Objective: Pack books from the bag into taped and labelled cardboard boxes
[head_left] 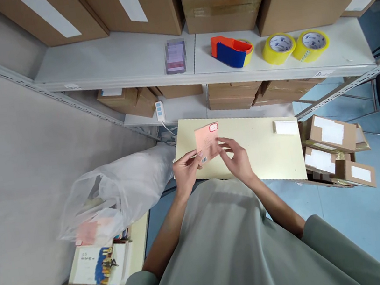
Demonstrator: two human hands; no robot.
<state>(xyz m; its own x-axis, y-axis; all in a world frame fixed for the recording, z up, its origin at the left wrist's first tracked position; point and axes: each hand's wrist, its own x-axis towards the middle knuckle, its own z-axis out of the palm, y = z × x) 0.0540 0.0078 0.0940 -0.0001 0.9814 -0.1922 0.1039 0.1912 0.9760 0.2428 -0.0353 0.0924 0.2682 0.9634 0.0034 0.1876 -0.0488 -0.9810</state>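
Observation:
A thin pink book (pixel 207 143) is held up over the pale yellow table (pixel 257 147), in front of my body. It has a barcode at its lower left corner and a red-bordered white sticker at the top right. My left hand (pixel 186 171) pinches the lower left edge, thumb on the near face. At the right edge, the thumb and fingertips of my right hand (pixel 237 158) close on the cover. The book's far side is hidden from me.
A small white box (pixel 286 127) lies at the table's right. Beyond stands a shelf (pixel 121 57) with cartons, tape rolls (pixel 278 48) and a red-and-blue tape dispenser (pixel 232 50). A large plastic bag (pixel 139 180) is at left, cartons (pixel 332 132) at right.

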